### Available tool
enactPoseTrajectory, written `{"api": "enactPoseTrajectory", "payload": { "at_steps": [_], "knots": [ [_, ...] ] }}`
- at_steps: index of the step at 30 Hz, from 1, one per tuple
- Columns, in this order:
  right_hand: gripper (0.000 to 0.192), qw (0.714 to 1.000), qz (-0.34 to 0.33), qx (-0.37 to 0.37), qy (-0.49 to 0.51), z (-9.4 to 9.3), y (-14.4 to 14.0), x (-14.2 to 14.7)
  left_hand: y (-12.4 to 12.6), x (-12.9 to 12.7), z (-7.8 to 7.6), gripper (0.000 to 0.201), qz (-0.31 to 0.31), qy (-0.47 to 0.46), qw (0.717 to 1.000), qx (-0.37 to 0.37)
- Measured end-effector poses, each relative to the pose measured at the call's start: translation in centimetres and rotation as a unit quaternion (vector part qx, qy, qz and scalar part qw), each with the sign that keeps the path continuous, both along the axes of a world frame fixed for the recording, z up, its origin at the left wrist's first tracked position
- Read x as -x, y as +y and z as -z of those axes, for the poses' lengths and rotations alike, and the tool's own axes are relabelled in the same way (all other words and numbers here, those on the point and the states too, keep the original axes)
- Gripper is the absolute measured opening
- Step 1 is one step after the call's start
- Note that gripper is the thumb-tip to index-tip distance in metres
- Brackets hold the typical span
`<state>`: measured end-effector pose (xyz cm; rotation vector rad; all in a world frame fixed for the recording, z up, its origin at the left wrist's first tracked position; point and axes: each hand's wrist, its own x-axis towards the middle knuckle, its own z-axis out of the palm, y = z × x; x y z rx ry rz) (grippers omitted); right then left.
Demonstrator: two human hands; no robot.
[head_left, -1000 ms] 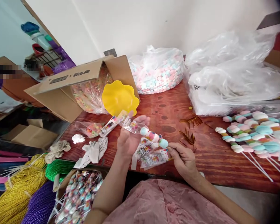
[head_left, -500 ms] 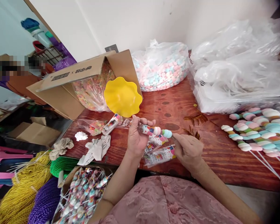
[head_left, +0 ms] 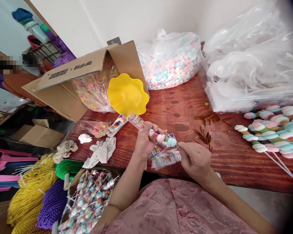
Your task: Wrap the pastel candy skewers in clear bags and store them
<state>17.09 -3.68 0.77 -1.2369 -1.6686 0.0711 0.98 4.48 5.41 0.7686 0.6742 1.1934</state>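
Head view, largest first: red wooden table, spread wide. At the far right, heaped clear plastic bags; at the far middle, a bag of pastel marshmallows. At the far left, a tipped cardboard box spilling a sack of coloured candy, with a yellow wavy bowl leaning against it. At the right edge, finished marshmallow skewers laid in a row. Near left, below the table edge, coils of yellow, green and purple cord and a box of wrapped lollipops.

At the near middle, left hand closed around the printed clear sleeve, mouth pointed right. Right hand pinching the stick, marshmallow skewer partly inside the sleeve. More sleeves lying just beneath.

Best done by keeping the sleeve mouth spread, feeding the skewer straight, gripping the stick rather than the soft pieces, and avoiding a crumpled film.
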Motion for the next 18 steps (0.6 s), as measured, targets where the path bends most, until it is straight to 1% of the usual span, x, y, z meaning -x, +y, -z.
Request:
{"api": "enactPoseTrajectory", "payload": {
  "at_steps": [1,2,3,5,7,9,11,13,16,18],
  "knots": [
    [0.019,0.997,0.016,-0.046,-0.065,0.2,0.2,-0.2,-0.1,0.0,0.0,0.046,-0.002,-0.005,1.000,0.021],
    [0.022,0.990,0.024,-0.076,-0.119,0.4,0.3,-0.4,-0.2,-0.1,-0.1,0.045,-0.009,-0.012,0.999,0.043],
    [0.025,0.983,0.025,-0.090,-0.158,0.5,0.5,-0.5,-0.3,-0.2,-0.2,0.045,-0.017,-0.019,0.998,0.062],
    [0.028,0.977,0.020,-0.085,-0.196,0.9,0.5,-0.5,-0.4,-0.5,-0.2,0.045,-0.038,-0.027,0.995,0.083],
    [0.027,0.980,0.019,-0.061,-0.190,1.1,0.3,-0.2,-0.5,-0.7,0.0,0.045,-0.055,-0.014,0.996,0.073],
    [0.026,0.985,0.018,-0.047,-0.164,1.1,-0.1,0.0,-0.6,-0.7,0.5,0.046,-0.063,0.018,0.997,0.039],
    [0.026,0.987,0.026,-0.054,-0.148,0.8,-0.5,-0.1,-0.6,-0.5,1.0,0.047,-0.051,0.053,0.997,0.000],
    [0.028,0.985,0.038,-0.072,-0.154,0.4,-0.8,-0.3,-0.6,-0.3,1.3,0.048,-0.026,0.070,0.997,-0.021],
    [0.029,0.978,0.043,-0.103,-0.175,0.0,-0.8,-0.7,-0.8,-0.3,1.4,0.049,0.003,0.043,0.999,0.003],
    [0.029,0.978,0.042,-0.104,-0.177,0.3,-0.6,-0.7,-1.0,-0.6,1.4,0.051,0.002,0.019,0.999,0.038]
  ]
}}
